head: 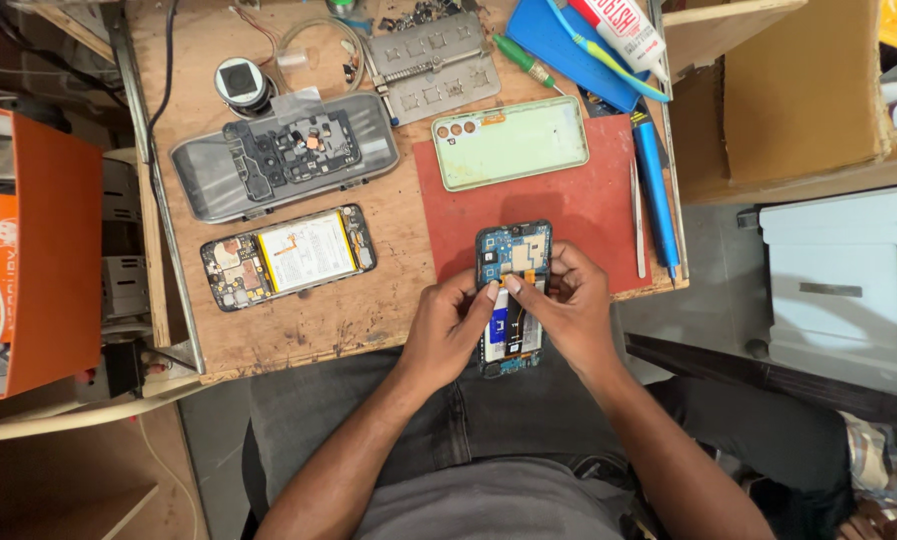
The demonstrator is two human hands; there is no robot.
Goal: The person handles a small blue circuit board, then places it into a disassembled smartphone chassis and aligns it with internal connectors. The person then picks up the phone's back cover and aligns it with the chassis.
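Observation:
An opened smartphone [513,250] with its back off shows a blue circuit board and a white battery. It lies half on the red mat [578,205], half over the table's near edge. My left hand [448,325] grips its left side, thumb pressing on the middle. My right hand [566,300] holds its right side, fingertips meeting the left thumb on the board area. Both hands cover most of the battery.
A second opened phone [288,255] lies at left, below a grey phone frame [283,155] with loose parts. A pale green back cover [510,142], tweezers [635,215], blue tool [656,190], metal stencil plate [433,65], toothbrush [598,50] and orange box [53,250] surround them.

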